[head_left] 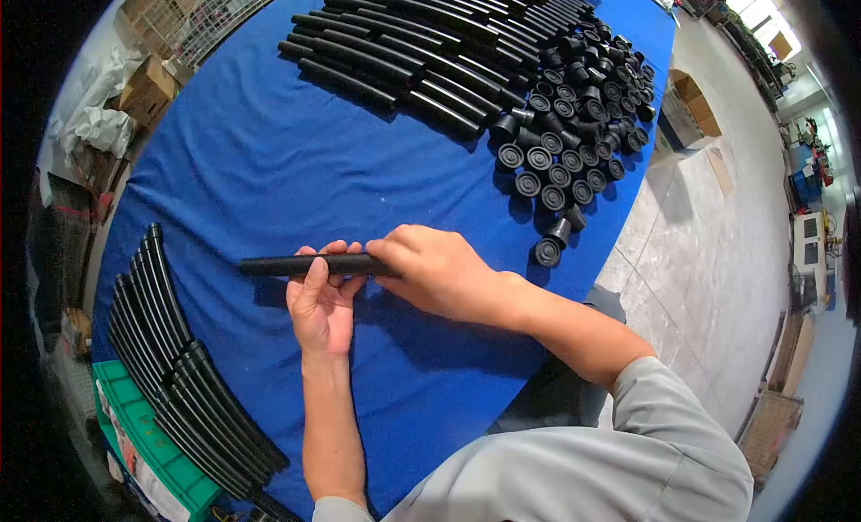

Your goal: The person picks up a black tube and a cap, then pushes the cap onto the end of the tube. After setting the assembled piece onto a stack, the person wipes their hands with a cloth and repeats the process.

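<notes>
- Grey short-sleeved shirt (574, 468) closest to me, worn by the person leaning in at the table's edge.
- Left hand (325, 311), palm turned up: its thumb lies across the near side of a black tube (269, 266), the fingers curl behind, and their tips show above it, so the tube is pinched between them.
- Right hand (435, 269), back upward, has its fingers closed around the tube's right end; that end is hidden, so I can't tell what is under the fingers.
- That tube is held level above the blue tablecloth (269, 163), its left end sticking out free.
- Beyond the hands, many more black tubes lie side by side in staggered rows (359, 60).
- Touching their right side, or very near it, is a heap of black end caps (560, 175), many showing ringed round faces.
- At the left edge, a bundle of tubes (215, 414) lies just beside a green crate (170, 457).
- Past the table, an open cardboard box (704, 118) sits on the pale floor (668, 217).
</notes>
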`<state>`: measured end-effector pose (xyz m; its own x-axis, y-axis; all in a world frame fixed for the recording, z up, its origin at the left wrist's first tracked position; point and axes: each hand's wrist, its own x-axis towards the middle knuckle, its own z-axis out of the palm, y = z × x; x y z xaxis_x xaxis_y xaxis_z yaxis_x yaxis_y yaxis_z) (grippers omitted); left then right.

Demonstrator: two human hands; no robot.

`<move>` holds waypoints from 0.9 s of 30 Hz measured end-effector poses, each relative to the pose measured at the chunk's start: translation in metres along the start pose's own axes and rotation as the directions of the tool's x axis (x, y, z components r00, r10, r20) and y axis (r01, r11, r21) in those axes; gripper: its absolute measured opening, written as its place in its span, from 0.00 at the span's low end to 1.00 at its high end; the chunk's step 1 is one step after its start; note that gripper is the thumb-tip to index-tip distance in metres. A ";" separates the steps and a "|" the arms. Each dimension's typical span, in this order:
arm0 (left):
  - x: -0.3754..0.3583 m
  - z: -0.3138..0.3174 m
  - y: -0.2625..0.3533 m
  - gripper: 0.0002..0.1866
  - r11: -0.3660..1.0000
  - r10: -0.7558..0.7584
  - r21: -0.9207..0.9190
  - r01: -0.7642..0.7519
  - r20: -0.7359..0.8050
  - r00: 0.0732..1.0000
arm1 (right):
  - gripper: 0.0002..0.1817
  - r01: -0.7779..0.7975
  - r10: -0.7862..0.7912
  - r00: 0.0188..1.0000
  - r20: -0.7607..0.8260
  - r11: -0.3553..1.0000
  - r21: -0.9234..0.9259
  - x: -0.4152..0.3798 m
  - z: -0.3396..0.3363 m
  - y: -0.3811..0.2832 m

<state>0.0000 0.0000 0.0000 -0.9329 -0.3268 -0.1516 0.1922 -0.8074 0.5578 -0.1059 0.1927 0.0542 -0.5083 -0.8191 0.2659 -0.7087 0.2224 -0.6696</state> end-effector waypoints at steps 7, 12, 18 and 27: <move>0.002 0.001 0.004 0.09 0.999 0.006 0.037 -0.007 0.014 1.000 | 0.20 0.102 -0.093 0.984 -0.150 0.993 0.058 0.004 0.010 0.003; 0.000 0.000 0.008 0.09 1.000 0.015 0.019 -0.015 0.007 1.000 | 0.19 -0.093 0.085 0.995 0.046 0.974 0.205 0.006 0.003 -0.002; 0.002 0.002 0.007 0.11 0.999 -0.021 0.038 0.022 -0.028 0.999 | 0.22 0.203 -0.235 0.955 -0.181 0.962 -0.182 0.002 0.015 0.003; 0.001 0.002 0.005 0.11 0.997 0.000 0.071 0.001 -0.005 1.000 | 0.23 0.208 -0.240 0.957 -0.165 0.960 -0.188 0.006 0.015 0.005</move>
<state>-0.0011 -0.0033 0.0041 -0.9315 -0.3287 -0.1555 0.1693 -0.7705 0.6145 -0.1056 0.1811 0.0421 -0.3971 -0.7496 0.5295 -0.8781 0.1426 -0.4567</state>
